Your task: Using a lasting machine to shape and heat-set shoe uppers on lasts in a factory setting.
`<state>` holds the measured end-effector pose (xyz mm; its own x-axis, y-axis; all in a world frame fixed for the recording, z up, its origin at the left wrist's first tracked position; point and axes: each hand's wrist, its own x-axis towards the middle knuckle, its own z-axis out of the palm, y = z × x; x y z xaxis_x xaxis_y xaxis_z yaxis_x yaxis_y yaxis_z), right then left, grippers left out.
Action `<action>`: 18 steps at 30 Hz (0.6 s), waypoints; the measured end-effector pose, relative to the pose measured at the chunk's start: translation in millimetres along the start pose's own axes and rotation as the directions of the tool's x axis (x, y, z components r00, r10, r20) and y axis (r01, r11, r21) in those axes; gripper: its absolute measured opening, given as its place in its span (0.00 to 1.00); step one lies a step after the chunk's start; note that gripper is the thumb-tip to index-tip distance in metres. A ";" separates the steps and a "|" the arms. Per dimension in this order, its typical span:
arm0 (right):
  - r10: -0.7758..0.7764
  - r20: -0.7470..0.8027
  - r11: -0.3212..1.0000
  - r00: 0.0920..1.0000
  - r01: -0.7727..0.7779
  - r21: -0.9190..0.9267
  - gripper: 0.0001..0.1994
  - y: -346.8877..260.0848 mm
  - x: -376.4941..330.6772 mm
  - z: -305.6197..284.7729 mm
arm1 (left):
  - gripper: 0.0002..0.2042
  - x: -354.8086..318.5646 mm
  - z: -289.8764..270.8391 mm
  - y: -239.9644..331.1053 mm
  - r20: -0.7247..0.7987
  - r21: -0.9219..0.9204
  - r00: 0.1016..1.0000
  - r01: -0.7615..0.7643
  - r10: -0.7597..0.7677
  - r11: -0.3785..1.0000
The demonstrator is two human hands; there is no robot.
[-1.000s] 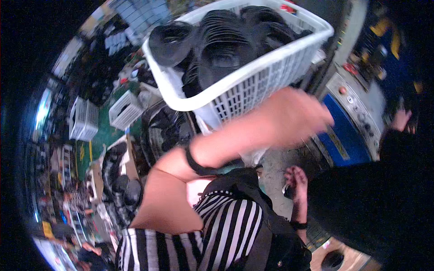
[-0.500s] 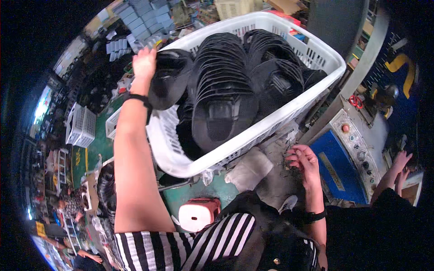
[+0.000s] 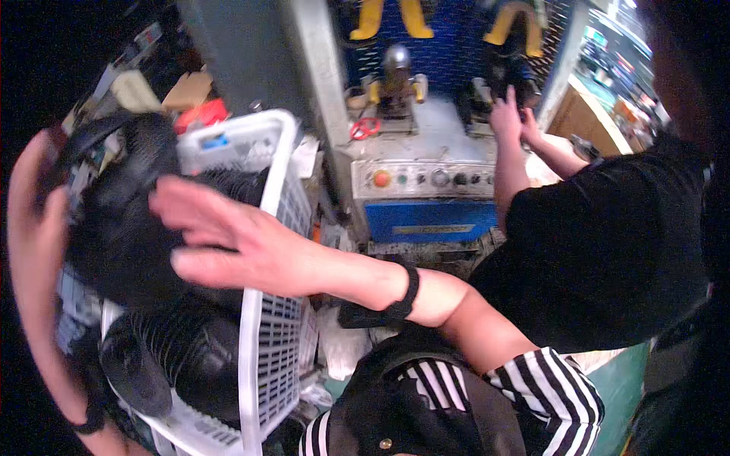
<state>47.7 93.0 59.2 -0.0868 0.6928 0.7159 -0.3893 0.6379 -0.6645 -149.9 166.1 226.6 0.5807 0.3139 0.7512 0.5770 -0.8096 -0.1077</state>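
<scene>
At the far left, my left hand is blurred by motion, its fingers and thumb against the edge of a bundle of black pieces that look like shoe uppers. The bundle hangs over the white plastic basket and hides part of its rim. My right hand reaches across the near side of the basket with fingers stretched and thumb apart. Its fingertips overlap the bundle in view; contact cannot be made out. More nested black pieces lie inside the basket.
Ahead stands a machine with a knobbed control panel, a shiny metal form and yellow parts. Red-handled scissors lie on it. At the right, a co-worker in black has both hands at the machine.
My view has swung right toward the machine. My right hand has risen from beside the basket to the black pieces. The bundle at my left hand is now higher and nearer.
</scene>
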 end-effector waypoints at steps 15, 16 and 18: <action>0.360 -0.440 0.868 0.823 -0.468 -0.165 0.12 -46.5 -61.5 -302.8 | 0.17 166.7 379.2 151.1 0.477 -0.875 0.628 0.279 0.615 0.395; 0.362 -0.445 0.868 0.819 -0.470 -0.158 0.12 -49.5 -61.8 -311.1 | 0.18 169.3 391.3 149.9 0.517 -0.843 0.417 0.400 0.748 0.360; 0.359 -0.446 0.856 0.820 -0.479 -0.193 0.11 -51.7 -61.1 -327.7 | 0.17 164.6 409.4 139.3 0.639 -0.681 0.106 0.540 0.762 0.495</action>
<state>373.6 127.9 -20.5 0.1977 0.9469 0.2534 -0.1147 0.2791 -0.9534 261.2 308.1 68.6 0.8682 -0.2670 -0.4183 0.2082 -0.5691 0.7954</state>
